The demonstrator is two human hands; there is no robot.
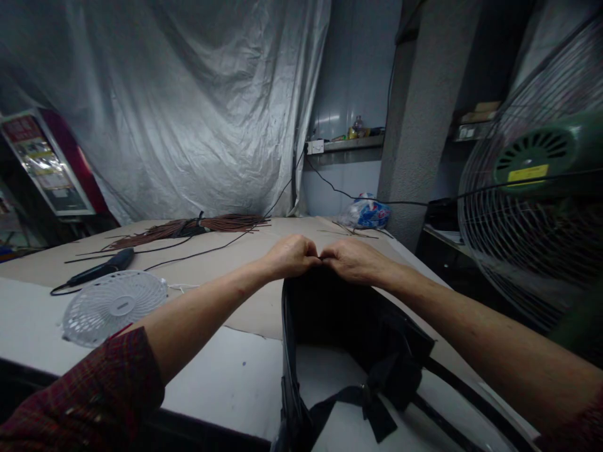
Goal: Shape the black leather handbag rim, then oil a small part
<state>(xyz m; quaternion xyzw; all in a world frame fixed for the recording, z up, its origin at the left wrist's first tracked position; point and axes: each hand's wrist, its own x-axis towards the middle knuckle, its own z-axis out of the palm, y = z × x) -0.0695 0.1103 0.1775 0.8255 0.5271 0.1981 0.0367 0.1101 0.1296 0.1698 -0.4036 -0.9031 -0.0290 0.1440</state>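
- Both hands meet knuckle to knuckle dead ahead at twelve o'clock. The left hand [292, 256] and right hand [355, 260] touch above the far rim of the black bag [339, 314].
- Fingers of both hands are curled in tight and pressed together into fists. They appear to pinch that far rim between them, though the fingertips themselves are tucked out of sight.
- The bag sits on the counter [226, 370] between the forearms, mouth towards the camera. By my read, gripping at one shared spot keeps the soft wall lifted and taut instead of slumping.
- Its strap [367, 402] trails loose at six o'clock, slack on the counter, carrying no load.
- At nine o'clock from the hands lies a small white fan [114, 306], flat on its face and well apart from the bag.
- Just past it, at ten o'clock, rest a black tool [103, 267] with its cable and a bundle of brown cords [188, 226], pushed back out of the arms' way.
- At three o'clock a large standing fan [537, 176] stands off the counter's edge.
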